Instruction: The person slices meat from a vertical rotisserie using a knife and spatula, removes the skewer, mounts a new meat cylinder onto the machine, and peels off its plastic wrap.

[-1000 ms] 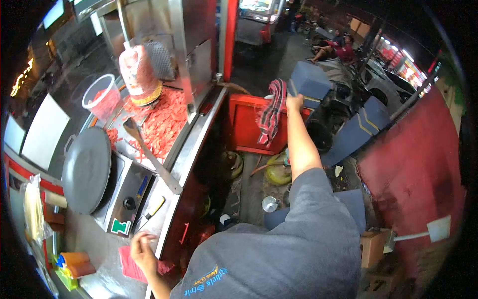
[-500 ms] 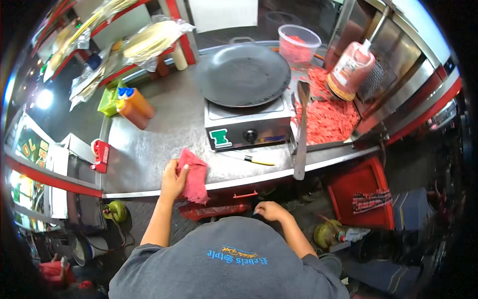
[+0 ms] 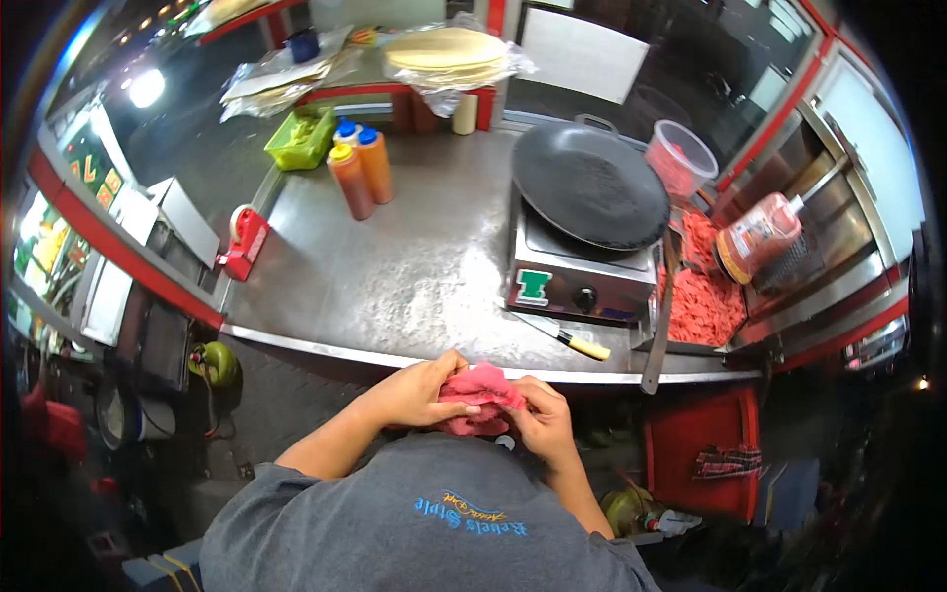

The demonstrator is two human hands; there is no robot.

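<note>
A crumpled pink cloth (image 3: 475,387) is bunched between my two hands at the counter's front edge, close to my body. My left hand (image 3: 426,392) grips its left side, with the thumb lying across it. The fingers of my right hand (image 3: 543,416) pinch its right side. Beyond the cloth, a knife (image 3: 562,335) with a yellow handle lies on the metal counter (image 3: 395,266). It is just in front of a gas stove (image 3: 572,286) that bears a wide black pan (image 3: 590,185).
Sauce bottles (image 3: 355,176) stand beside a green basket (image 3: 300,140). A red tape dispenser (image 3: 243,242) sits at the counter's left edge. To the right, a spatula (image 3: 661,331) leans by sliced meat (image 3: 702,286) under a meat spit (image 3: 758,237). Flatbreads (image 3: 446,49) rest on the back shelf.
The view has turned back to the counter. My left hand has lifted the pink cloth off the counter edge toward my body, and my right hand has come up and taken hold of it.
</note>
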